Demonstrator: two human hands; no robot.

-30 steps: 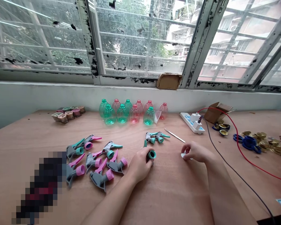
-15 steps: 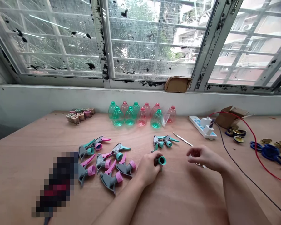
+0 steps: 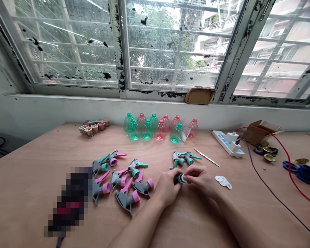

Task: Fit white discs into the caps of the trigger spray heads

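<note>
My left hand [image 3: 168, 186] is closed around a trigger spray head [image 3: 180, 178] with a teal collar, its open end turned to the right. My right hand [image 3: 200, 178] pinches a small white washer [image 3: 184, 179] at the mouth of that collar; how far in it sits I cannot tell. To the right lie several flat white washers [image 3: 223, 182] on the table. Two grey and teal spray heads [image 3: 189, 158] rest just beyond my hands. Left of my left hand, several more spray heads [image 3: 127, 201] lie about, some with pink collars and triggers, some with teal.
Green and pink clear bottles [image 3: 147, 130] stand in rows by the wall. A white stick-like tool [image 3: 207, 157] lies before a power strip [image 3: 227, 144]. Cables, a cardboard box [image 3: 259, 132] and blue and gold parts [image 3: 306, 173] occupy the right. Small containers [image 3: 94, 128] sit back left; a pixelated dark object [image 3: 71, 199] front left.
My right hand has moved left from the white washers to the spray head's collar, bringing a washer with it. My left hand keeps its hold. The view has shifted slightly.
</note>
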